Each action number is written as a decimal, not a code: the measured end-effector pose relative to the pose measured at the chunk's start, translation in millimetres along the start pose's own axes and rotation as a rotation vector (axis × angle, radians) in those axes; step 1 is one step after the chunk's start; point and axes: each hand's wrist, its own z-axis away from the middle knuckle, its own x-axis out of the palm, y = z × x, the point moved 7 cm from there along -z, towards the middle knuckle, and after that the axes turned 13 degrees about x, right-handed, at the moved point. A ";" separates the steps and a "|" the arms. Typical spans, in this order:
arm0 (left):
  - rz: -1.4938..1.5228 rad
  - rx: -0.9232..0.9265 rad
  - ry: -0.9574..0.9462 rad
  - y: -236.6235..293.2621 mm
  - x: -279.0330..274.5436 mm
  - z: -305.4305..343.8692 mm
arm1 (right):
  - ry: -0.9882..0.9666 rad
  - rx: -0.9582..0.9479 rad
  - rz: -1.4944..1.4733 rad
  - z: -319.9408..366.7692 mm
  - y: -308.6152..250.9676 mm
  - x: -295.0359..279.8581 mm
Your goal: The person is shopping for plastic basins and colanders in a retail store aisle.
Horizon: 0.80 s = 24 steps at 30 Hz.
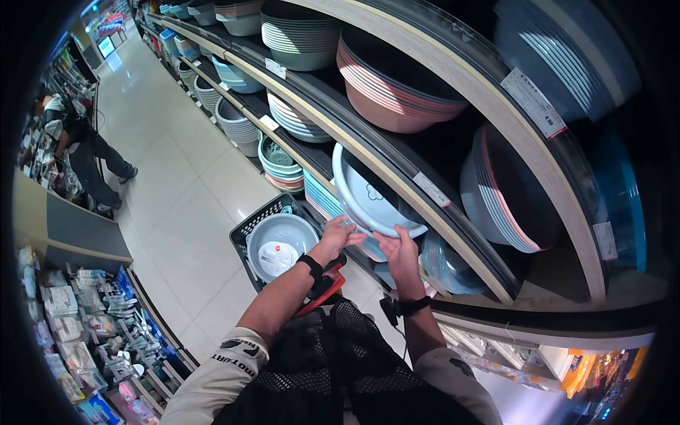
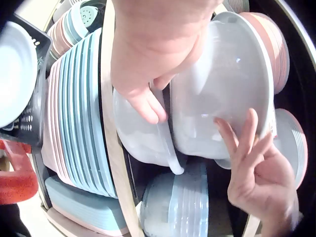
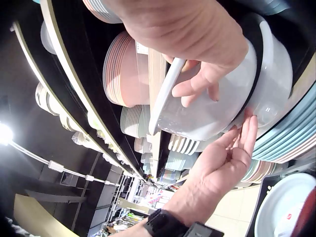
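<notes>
A pale blue-grey basin (image 1: 379, 191) tilts out from the shelf, its open side facing the rack in the head view. My right hand (image 1: 402, 256) holds it near the rim, thumb at the edge and fingers against the outer wall (image 2: 212, 94). My left hand (image 1: 338, 237) has fairly straight fingers, with fingertips beside a second translucent basin (image 2: 140, 131). In the right wrist view, the left fingertips (image 3: 249, 118) reach the gap between these two basins. Stacked blue and pink basins (image 2: 79, 118) stand close to the left hand.
A black basket (image 1: 243, 237) holding a grey-blue basin with a round label (image 1: 283, 237) is left of my hands. Shelf edges (image 1: 368, 149) run above and beside them. Nested pink basins (image 1: 393, 92) fill the upper shelf. A person (image 1: 85, 152) stands across the aisle.
</notes>
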 end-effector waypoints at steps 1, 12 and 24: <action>0.005 0.002 0.000 -9.0 -4.9 -8.2 | -0.007 0.031 0.005 10.4 4.0 1.2; 0.309 0.052 0.013 23.8 -63.8 27.3 | 0.003 0.086 0.170 72.7 31.6 -12.4; -0.165 0.530 0.084 123.9 -183.8 132.9 | -0.233 0.122 0.572 59.5 80.0 12.9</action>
